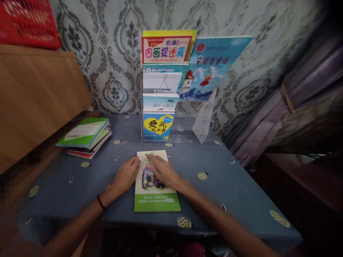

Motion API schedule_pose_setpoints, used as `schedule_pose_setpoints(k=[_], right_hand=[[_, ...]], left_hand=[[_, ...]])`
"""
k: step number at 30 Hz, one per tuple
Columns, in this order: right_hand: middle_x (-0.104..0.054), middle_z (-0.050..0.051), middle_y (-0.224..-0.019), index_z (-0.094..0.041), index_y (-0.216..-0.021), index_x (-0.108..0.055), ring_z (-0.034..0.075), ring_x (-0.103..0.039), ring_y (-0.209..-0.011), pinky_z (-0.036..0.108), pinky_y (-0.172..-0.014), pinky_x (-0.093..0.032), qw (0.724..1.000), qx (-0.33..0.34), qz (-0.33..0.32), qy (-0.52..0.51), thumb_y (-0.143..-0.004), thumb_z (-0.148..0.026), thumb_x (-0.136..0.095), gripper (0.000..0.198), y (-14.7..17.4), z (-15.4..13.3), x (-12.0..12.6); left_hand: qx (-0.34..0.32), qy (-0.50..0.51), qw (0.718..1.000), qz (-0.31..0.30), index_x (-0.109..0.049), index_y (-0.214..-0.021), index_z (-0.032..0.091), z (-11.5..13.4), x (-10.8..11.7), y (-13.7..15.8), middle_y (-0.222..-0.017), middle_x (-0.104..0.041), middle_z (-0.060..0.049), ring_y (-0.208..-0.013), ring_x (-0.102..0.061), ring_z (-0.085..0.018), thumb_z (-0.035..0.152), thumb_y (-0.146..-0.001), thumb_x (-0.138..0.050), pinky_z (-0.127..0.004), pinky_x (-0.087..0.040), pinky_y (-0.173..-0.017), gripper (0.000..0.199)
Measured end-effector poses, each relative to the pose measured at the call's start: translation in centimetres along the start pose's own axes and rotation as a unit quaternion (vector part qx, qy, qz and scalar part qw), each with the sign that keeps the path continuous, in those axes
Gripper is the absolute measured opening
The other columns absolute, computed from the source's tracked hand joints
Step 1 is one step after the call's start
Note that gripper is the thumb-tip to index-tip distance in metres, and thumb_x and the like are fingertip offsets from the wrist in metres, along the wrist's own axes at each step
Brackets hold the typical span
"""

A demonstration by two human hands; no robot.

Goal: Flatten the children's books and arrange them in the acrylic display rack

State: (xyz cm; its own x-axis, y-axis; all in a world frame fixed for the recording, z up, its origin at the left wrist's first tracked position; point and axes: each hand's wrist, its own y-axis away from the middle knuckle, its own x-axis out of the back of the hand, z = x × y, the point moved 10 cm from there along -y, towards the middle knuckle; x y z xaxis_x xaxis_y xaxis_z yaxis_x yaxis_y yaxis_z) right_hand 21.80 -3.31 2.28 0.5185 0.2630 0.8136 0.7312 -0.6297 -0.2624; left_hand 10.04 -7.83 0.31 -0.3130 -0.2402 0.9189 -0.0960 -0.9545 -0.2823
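A closed paperback book (158,201) lies flat near the front of the table, its cream cover carrying a small picture above a green band. My left hand (128,174), with a dark band on its wrist, is at the book's left edge. Its fingers are bent together against that edge, and the thumb is hard to make out. Across the upper right of the cover rests my right hand (164,172), fingers stretched out and pointing up and left. It covers part of the cover picture.
Behind the book stands a clear acrylic rack (202,123) with several upright books, including a large blue one (211,67) at the top right. A book stack (87,134) lies to the left, beside a wooden cabinet (37,96) with a red basket (29,25). A curtain (270,110) hangs right.
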Motion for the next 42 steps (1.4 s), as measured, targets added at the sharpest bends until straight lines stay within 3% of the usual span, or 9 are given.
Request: schedule_pose_setpoints(k=[3, 8, 12, 17, 21, 24, 28, 34, 42], right_hand=[[-0.051, 0.018, -0.152, -0.013, -0.152, -0.041, 0.026, -0.045, -0.144, 0.047, -0.119, -0.036, 0.995, 0.074, -0.058, -0.032, -0.105, -0.047, -0.038, 0.058, -1.8, -2.9, -3.2], [-0.045, 0.02, -0.157, -0.009, -0.154, -0.036, 0.025, -0.036, -0.149, 0.05, -0.126, -0.022, 0.992, 0.069, -0.107, -0.023, -0.105, -0.056, -0.029, 0.068, -3.6, -2.8, -5.3], [-0.044, 0.019, -0.157, -0.012, -0.154, -0.038, 0.026, -0.034, -0.15, 0.051, -0.125, -0.024, 0.994, 0.054, -0.093, 0.017, -0.105, -0.056, -0.029, 0.066, -3.1, -1.0, -4.5], [-0.045, 0.018, -0.156, -0.014, -0.152, -0.043, 0.027, -0.037, -0.149, 0.053, -0.123, -0.027, 0.996, 0.004, -0.06, 0.058, -0.105, -0.049, -0.036, 0.059, -1.5, 3.6, -2.1], [-0.049, 0.015, -0.155, -0.019, -0.147, -0.05, 0.027, -0.043, -0.145, 0.056, -0.122, -0.031, 0.999, -0.021, -0.022, 0.034, -0.105, -0.039, -0.038, 0.049, -0.2, 7.3, -0.3], [-0.051, 0.012, -0.154, -0.022, -0.146, -0.051, 0.027, -0.045, -0.144, 0.057, -0.121, -0.032, 1.0, -0.013, -0.002, 0.004, -0.104, -0.035, -0.039, 0.046, 0.3, 8.5, 0.1], [-0.051, 0.01, -0.153, -0.025, -0.146, -0.052, 0.026, -0.043, -0.145, 0.058, -0.122, -0.031, 1.0, -0.003, 0.002, -0.004, -0.104, -0.03, -0.039, 0.045, 0.3, 8.4, 0.0], [-0.048, 0.01, -0.156, -0.021, -0.147, -0.051, 0.024, -0.037, -0.149, 0.057, -0.123, -0.028, 1.0, 0.007, -0.025, 0.0, -0.104, -0.029, -0.038, 0.045, 0.6, 7.7, -0.1], [-0.043, 0.004, -0.16, -0.026, -0.151, -0.045, 0.019, -0.031, -0.152, 0.052, -0.126, -0.022, 0.997, 0.042, -0.065, -0.02, -0.106, -0.032, -0.038, 0.046, 6.3, 4.1, 0.3]], left_hand=[[-0.007, -0.002, 1.0, 0.01, -0.057, -0.124, 0.018, 0.0, -0.2, 0.4, -0.124, -0.068, -0.013, -0.113, -0.066, -0.027, 0.012, -0.096, -0.043, -0.045, -0.055, -0.097, 0.032], [-0.03, 0.014, 0.998, 0.049, -0.056, -0.131, 0.018, 0.1, -0.2, 0.8, -0.127, -0.069, -0.012, -0.119, -0.065, -0.025, 0.012, -0.098, -0.039, -0.045, -0.053, -0.102, 0.037], [-0.027, 0.005, 0.998, 0.051, -0.06, -0.126, 0.017, -0.2, -0.5, 0.8, -0.131, -0.067, -0.015, -0.121, -0.065, -0.026, 0.017, -0.1, -0.039, -0.046, -0.054, -0.103, 0.033], [-0.018, -0.008, 0.999, 0.037, -0.061, -0.125, 0.018, -0.5, -0.8, 0.9, -0.138, -0.064, -0.014, -0.124, -0.063, -0.027, 0.018, -0.101, -0.039, -0.048, -0.054, -0.103, 0.033], [-0.019, -0.012, 0.999, 0.028, -0.061, -0.126, 0.019, -0.5, -0.8, 0.9, -0.139, -0.063, -0.013, -0.125, -0.063, -0.026, 0.018, -0.101, -0.04, -0.047, -0.053, -0.105, 0.032], [-0.019, -0.019, 0.999, 0.029, -0.062, -0.122, 0.018, -0.5, -0.5, 0.4, -0.136, -0.064, -0.014, -0.126, -0.061, -0.028, 0.019, -0.102, -0.04, -0.049, -0.051, -0.106, 0.031], [-0.06, -0.037, 0.997, 0.015, -0.063, -0.121, 0.018, 0.7, -0.5, -1.5, -0.133, -0.066, -0.014, -0.135, -0.054, -0.028, 0.016, -0.1, -0.04, -0.05, -0.046, -0.111, 0.031], [-0.135, -0.011, 0.99, -0.027, -0.059, -0.131, 0.014, 3.6, -3.2, -5.3, -0.142, -0.061, -0.015, -0.138, -0.052, -0.026, 0.014, -0.099, -0.042, -0.047, -0.041, -0.116, 0.037], [-0.136, 0.018, 0.99, -0.019, -0.057, -0.135, 0.013, 3.8, -4.0, -5.9, -0.145, -0.059, -0.015, -0.14, -0.051, -0.025, 0.015, -0.1, -0.04, -0.049, -0.04, -0.117, 0.039]])
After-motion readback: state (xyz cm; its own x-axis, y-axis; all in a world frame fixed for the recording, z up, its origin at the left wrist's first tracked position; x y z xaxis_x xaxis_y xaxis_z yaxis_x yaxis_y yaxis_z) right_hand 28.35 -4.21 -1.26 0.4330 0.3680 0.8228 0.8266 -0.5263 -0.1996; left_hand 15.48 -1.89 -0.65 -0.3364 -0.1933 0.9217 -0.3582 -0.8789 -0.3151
